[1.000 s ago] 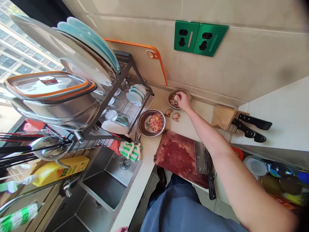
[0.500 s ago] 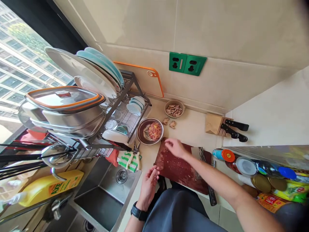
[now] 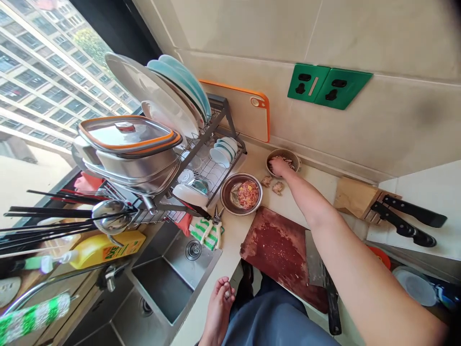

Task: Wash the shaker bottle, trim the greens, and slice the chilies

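My right hand [image 3: 279,166] reaches into a small round basket [image 3: 297,162] of brownish sliced pieces near the wall; its fingertips are hidden among them. My left hand [image 3: 219,300] is held low before my body, fingers curled together; whatever they hold, if anything, I cannot make out. Between my arms lies a reddish-brown cutting board [image 3: 275,240] with wet bits on it. A cleaver [image 3: 317,264] with a dark handle rests along its right side. Left of the basket stands a metal bowl [image 3: 226,186] containing raw shredded meat [image 3: 248,194]. Two knobbly ginger-like pieces [image 3: 277,188] lie between bowl and basket.
A loaded dish rack [image 3: 230,117] stands on the left, above the steel sink [image 3: 162,283]. Scissors [image 3: 216,221] lie on a green-striped cloth [image 3: 196,227] by the sink's edge. A wooden knife block [image 3: 355,197] stands at the right, with jars [image 3: 414,286] below it.
My right hand has moved from above the cutting board out into the basket. My left hand has drawn back from the board's edge toward my body. The view has shifted.
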`<state>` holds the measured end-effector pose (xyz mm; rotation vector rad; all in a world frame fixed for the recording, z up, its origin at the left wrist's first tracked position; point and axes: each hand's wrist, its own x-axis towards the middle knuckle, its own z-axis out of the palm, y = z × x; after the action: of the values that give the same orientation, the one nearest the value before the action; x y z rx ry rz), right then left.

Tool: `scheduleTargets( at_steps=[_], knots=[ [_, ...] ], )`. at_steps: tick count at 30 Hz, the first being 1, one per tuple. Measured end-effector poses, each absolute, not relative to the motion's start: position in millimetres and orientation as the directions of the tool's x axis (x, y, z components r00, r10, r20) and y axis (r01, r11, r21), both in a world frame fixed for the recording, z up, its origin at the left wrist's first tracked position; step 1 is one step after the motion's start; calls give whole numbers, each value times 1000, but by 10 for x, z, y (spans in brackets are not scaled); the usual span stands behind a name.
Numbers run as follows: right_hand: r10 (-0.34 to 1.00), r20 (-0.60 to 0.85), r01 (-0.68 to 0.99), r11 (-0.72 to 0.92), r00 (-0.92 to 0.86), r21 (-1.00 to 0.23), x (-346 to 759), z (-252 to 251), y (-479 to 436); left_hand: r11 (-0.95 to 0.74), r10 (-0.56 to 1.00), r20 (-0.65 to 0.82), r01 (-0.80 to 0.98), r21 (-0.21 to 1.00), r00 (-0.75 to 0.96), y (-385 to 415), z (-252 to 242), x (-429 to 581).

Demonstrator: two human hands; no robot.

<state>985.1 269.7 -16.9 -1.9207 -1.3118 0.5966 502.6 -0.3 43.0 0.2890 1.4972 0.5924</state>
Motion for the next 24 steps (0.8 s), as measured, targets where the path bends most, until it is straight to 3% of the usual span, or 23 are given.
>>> scheduleTargets(
  at_steps=[6,9,12,15,20,24],
  knots=[
    [831,196,645,-233,521,-727,9655,110,2113,719,654,-741,183,671,149,39,277,5180],
    [774,218,614,-262,595,-745,9288,136,1277,488,725,-603,369,791,332,215,129,5458],
    [769,146,560,-307,622,-769,8832,23,224,143,785,-403,496,857,470,472,-31,5833],
    [761,-43,455,-432,648,-778,8456,-150,-780,-93,785,-270,537,839,558,758,-100,6231],
    [652,-230,258,-563,723,-785,8196,-250,-1680,-271,813,-73,487,831,577,1080,145,6808],
    [691,-327,11,-436,644,-900,8159,-83,-1361,-402,616,-29,346,848,787,969,426,7171]
  ],
)
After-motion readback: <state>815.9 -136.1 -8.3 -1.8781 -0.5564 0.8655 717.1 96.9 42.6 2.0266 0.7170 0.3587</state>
